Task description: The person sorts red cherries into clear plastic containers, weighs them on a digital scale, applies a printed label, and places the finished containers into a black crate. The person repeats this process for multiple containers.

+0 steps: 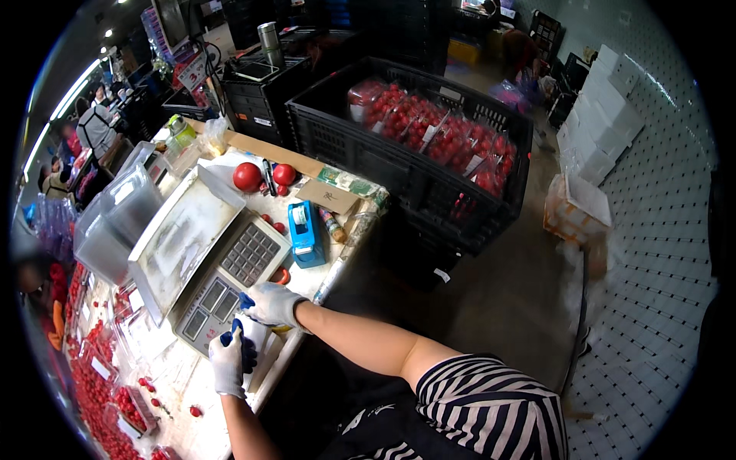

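My left hand (pixel 229 359), in a white glove with blue coating, is at a stack of white paper slips (pixel 256 336) at the table's near edge. Its fingers are bent by the stack; whether they grip a slip is unclear. My right hand (pixel 271 305), gloved alike, is just beyond, fingertips curled near the stack's far end and the scale's front edge. What lies under those fingertips is hidden. Directly before both hands stands a digital weighing scale (pixel 227 282) with a keypad, small display windows and a worn metal pan (pixel 187 236).
A blue tape dispenser (pixel 307 236), tomatoes (pixel 247 176) and a cardboard piece (pixel 328 196) lie beyond the scale. Clear plastic boxes (pixel 118 213) stand left, above many cherry tomatoes (pixel 95 397). A black crate (pixel 356 152) holds packed cherry tomatoes (pixel 428 123). Foam boxes (pixel 601 115) line the wall.
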Available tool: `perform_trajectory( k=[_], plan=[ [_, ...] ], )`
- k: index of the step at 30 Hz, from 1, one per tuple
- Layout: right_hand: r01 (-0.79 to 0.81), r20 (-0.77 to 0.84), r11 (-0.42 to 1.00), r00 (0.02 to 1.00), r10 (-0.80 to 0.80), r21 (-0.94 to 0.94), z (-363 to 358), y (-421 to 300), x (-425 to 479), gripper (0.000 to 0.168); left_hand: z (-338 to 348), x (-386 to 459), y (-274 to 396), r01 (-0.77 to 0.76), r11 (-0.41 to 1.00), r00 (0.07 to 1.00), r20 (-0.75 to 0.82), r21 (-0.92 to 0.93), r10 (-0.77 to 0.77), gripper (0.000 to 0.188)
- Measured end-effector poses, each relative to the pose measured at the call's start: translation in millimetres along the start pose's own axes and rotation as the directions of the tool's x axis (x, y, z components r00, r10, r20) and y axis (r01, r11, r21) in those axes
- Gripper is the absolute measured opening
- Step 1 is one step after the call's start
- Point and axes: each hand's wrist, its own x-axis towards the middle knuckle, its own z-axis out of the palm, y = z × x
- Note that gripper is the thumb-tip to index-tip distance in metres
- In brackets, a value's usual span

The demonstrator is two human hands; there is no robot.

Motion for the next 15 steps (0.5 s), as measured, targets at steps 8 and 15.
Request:
perform_trajectory(
  k=[8,15],
  plan=[
    [-0.059,0.083,0.977,0.996,0.042,0.206,29.8,21.7,19.1,0.014,-11.8,65.5,-42.3,-0.224,0.905,0.967,-0.036,0.363,0.254,0.043],
    [-0.073,0.143,0.846,0.990,-0.004,0.528,22.9,44.6,21.6,0.021,-5.2,46.0,-29.5,-0.279,0.960,0.955,0.114,0.015,0.275,0.041]
  ],
)
